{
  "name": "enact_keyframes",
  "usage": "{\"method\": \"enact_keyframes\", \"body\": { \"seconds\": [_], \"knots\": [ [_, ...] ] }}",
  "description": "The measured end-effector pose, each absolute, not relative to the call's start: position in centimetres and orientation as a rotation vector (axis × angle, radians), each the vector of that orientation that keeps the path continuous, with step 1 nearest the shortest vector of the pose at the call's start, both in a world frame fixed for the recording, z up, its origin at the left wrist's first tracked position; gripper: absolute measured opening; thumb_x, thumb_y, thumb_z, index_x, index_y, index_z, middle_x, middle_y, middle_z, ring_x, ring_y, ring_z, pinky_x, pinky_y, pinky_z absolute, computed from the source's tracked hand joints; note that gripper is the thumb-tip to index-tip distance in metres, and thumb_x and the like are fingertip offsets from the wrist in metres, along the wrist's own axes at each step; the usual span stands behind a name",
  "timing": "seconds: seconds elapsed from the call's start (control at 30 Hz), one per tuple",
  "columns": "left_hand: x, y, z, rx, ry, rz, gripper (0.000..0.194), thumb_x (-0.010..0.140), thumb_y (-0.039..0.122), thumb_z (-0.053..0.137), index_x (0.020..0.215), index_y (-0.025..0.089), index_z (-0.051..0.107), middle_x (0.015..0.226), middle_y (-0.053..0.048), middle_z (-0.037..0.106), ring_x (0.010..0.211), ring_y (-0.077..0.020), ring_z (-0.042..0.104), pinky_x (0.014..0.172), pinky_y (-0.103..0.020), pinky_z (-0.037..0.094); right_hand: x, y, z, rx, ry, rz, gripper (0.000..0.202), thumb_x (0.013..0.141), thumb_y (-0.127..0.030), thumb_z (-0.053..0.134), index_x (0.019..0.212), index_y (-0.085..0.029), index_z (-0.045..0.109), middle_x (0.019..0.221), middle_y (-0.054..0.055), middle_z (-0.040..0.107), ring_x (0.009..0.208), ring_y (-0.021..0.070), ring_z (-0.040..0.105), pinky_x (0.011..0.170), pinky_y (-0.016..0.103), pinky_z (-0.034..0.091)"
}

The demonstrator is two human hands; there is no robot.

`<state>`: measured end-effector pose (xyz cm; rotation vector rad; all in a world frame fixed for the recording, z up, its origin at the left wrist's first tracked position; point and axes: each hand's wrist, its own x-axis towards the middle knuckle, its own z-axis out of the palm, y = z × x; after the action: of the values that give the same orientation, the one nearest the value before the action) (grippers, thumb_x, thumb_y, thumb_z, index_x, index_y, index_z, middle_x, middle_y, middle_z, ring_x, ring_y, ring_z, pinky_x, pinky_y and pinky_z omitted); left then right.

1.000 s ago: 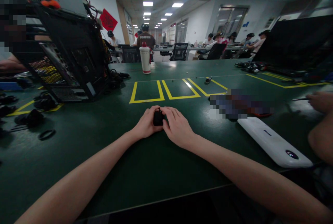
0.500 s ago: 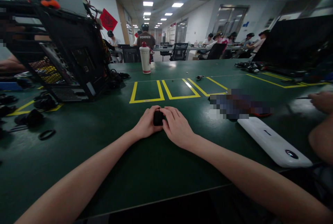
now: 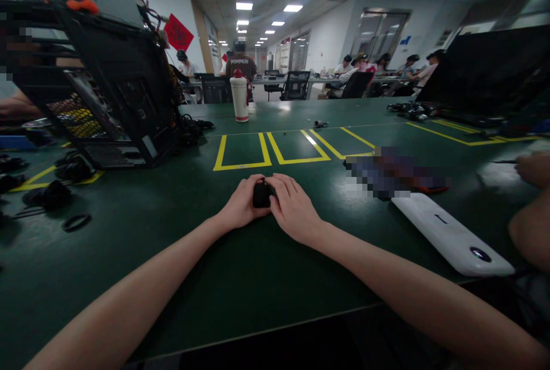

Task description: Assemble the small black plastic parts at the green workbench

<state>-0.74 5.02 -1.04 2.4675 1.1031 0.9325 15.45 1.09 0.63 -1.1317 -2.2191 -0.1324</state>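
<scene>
Black object (image 3: 260,195) between my two hands

It sits inside the curl of my left hand (image 3: 240,205), fingers and thumb closed around it; my right hand (image 3: 296,209) holds its right side, fingers bent narrowly. Whether it touches the green table (image 3: 258,284), I cannot tell. Yellow tape (image 3: 243,167) lies just beyond, a white bottle (image 3: 240,101) farther off, a white device (image 3: 449,231) to my right.

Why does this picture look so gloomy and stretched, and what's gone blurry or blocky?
In the head view, the room is dim despite the ceiling lights; pale glare streaks the green table; the computer case seems to lean, perhaps from a wide lens; square blocks hide patches; the black object between the left hand and right hand shows little detail.
</scene>
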Motion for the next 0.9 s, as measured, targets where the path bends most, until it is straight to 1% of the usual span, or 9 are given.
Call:
{"method": "enact_keyframes", "body": {
  "seconds": [0.1,0.3,0.47,0.57,0.67,0.83,0.9],
  "knots": [
    [-0.74,5.0,-1.02,2.457,1.103,0.923,0.063,0.065,0.03,0.067,0.116,0.019,0.033,0.112,-0.01,0.048,0.1,-0.0257,0.048,0.085,-0.043,0.041,15.42,1.21,0.5,-1.106,-2.249,-0.127,0.036,0.085,-0.017,0.035,0.12,-0.01,0.04,0.118,0.014,0.051,0.118,0.0237,0.04,0.1,0.045,0.036],
    [-0.78,5.01,-1.01,2.444,1.088,0.941,0.06,0.065,0.03,0.066,0.115,0.021,0.034,0.113,-0.009,0.048,0.1,-0.0263,0.048,0.084,-0.044,0.042,15.5,0.91,0.71,-1.144,-2.219,-0.118,0.033,0.086,-0.02,0.035,0.117,-0.012,0.043,0.116,0.014,0.051,0.112,0.023,0.046,0.096,0.044,0.039],
    [-0.83,4.98,-0.91,2.447,1.082,0.927,0.061,0.066,0.03,0.066,0.116,0.02,0.034,0.113,-0.01,0.048,0.101,-0.0269,0.048,0.084,-0.044,0.042,15.51,1.05,0.69,-1.121,-2.233,-0.071,0.035,0.086,-0.019,0.034,0.121,-0.012,0.039,0.12,0.013,0.05,0.12,0.0235,0.039,0.098,0.047,0.036],
    [-0.82,5.0,-0.95,2.448,1.08,0.929,0.06,0.066,0.029,0.066,0.116,0.021,0.034,0.114,-0.01,0.047,0.102,-0.0273,0.047,0.085,-0.045,0.041,15.49,1.02,0.74,-1.113,-2.23,-0.068,0.032,0.087,-0.02,0.034,0.118,-0.014,0.041,0.116,0.013,0.052,0.116,0.0237,0.043,0.096,0.048,0.038],
    [-0.79,5.1,-1.09,2.457,1.093,0.934,0.062,0.065,0.03,0.067,0.117,0.021,0.033,0.115,-0.01,0.047,0.103,-0.0274,0.047,0.085,-0.045,0.041,15.53,0.92,0.83,-1.132,-2.2,-0.096,0.031,0.086,-0.02,0.035,0.115,-0.014,0.044,0.114,0.013,0.052,0.111,0.0241,0.046,0.094,0.046,0.039],
    [-0.78,5.21,-1.23,2.485,1.094,0.941,0.062,0.065,0.031,0.067,0.116,0.019,0.033,0.112,-0.01,0.048,0.101,-0.0264,0.047,0.085,-0.044,0.041,15.54,1.14,0.72,-1.077,-2.227,-0.119,0.034,0.085,-0.016,0.034,0.118,-0.012,0.041,0.117,0.013,0.052,0.117,0.024,0.041,0.098,0.047,0.036],
    [-0.79,5.18,-1.19,2.487,1.09,0.937,0.061,0.065,0.031,0.066,0.116,0.018,0.033,0.113,-0.01,0.048,0.101,-0.0262,0.047,0.085,-0.043,0.042,15.53,1.14,0.74,-1.073,-2.24,-0.13,0.033,0.086,-0.016,0.033,0.117,-0.012,0.042,0.115,0.013,0.053,0.117,0.024,0.041,0.098,0.047,0.036]
  ]
}}
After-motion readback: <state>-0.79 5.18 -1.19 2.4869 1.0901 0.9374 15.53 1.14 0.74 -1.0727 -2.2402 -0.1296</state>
